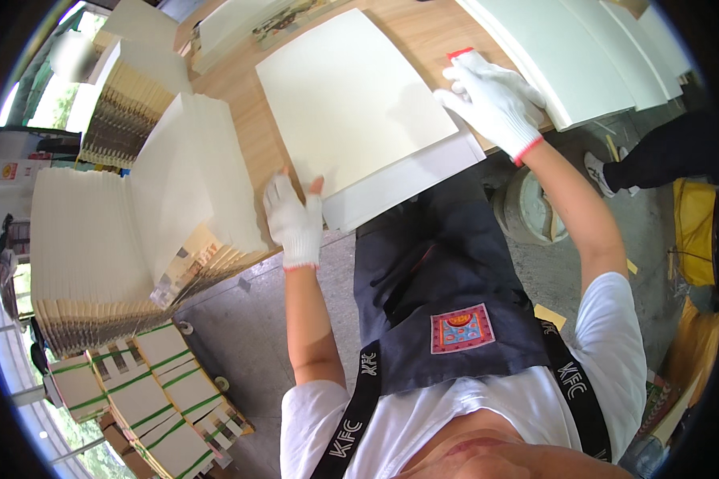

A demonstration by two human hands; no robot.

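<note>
A large cream-white sheet (355, 104) lies flat on the wooden table (256, 136) in front of me. From under its near edge shows a whiter sheet (411, 180), reaching the table's front edge. My left hand (293, 219), in a white knit glove with bare fingertips, is at the near left corner of the sheets, fingers apart and thumb toward the edge. Beyond the right edge, my right hand (495, 100) in a similar red-trimmed glove hovers over the table, fingers stretched out. Nothing shows in either hand.
Tall fanned stacks of cream folded sheets (192, 168) stand at the left. More white sheets (551, 56) pile up at the far right. Green-strapped bundles (148, 387) sit lower left. A round drum (531, 207) stands beneath the table, and another person's leg (663, 156) is at right.
</note>
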